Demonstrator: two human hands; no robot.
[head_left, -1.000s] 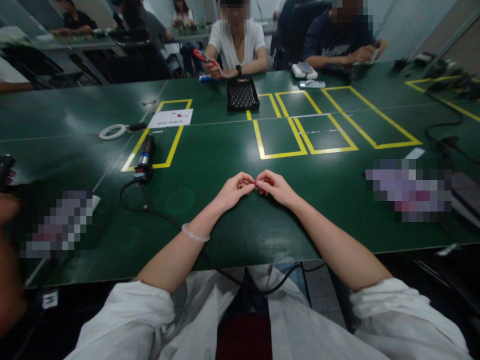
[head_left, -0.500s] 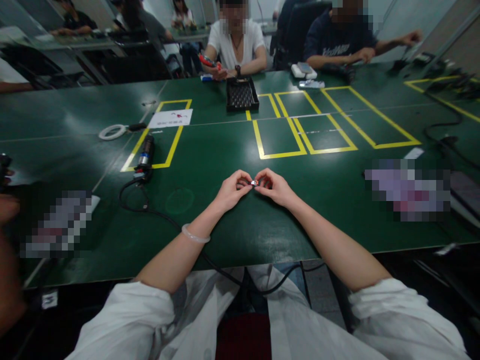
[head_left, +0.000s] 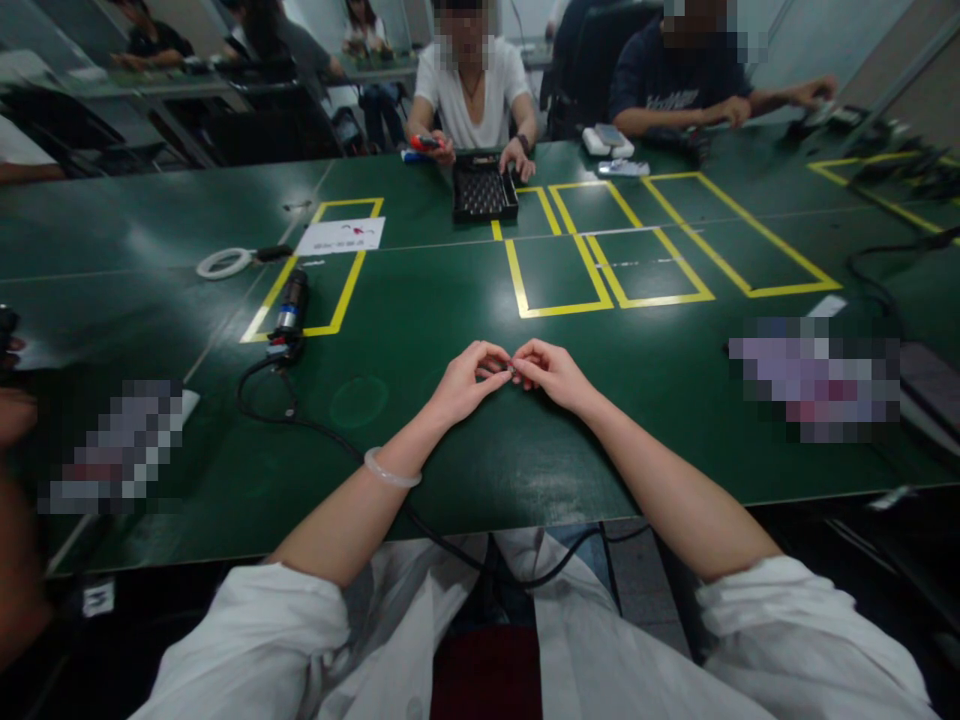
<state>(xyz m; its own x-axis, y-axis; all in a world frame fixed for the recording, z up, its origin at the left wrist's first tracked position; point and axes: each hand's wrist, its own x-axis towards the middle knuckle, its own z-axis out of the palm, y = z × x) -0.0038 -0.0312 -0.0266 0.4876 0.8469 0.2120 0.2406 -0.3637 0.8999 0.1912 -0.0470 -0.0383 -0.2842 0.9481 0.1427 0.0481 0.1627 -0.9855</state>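
My left hand (head_left: 471, 382) and my right hand (head_left: 555, 376) meet fingertip to fingertip above the green table (head_left: 495, 450), in the middle of the head view. Both are closed in a pinch around one tiny object. The fingers cover nearly all of it, so its kind cannot be told. A pale bangle (head_left: 391, 470) circles my left wrist.
To the left lie a black cylindrical tool (head_left: 292, 305) with a cable, a white ring (head_left: 225, 264) and a printed sheet (head_left: 342, 236). Yellow tape (head_left: 566, 308) marks rectangles. Across the table, a person in white (head_left: 474, 95) handles a red tool by a black tray (head_left: 486, 212).
The tiny object, shiny with red and white before, is now mostly covered by my fingertips. Across the table, the person's hands have parted, one reaching down beside the black tray.
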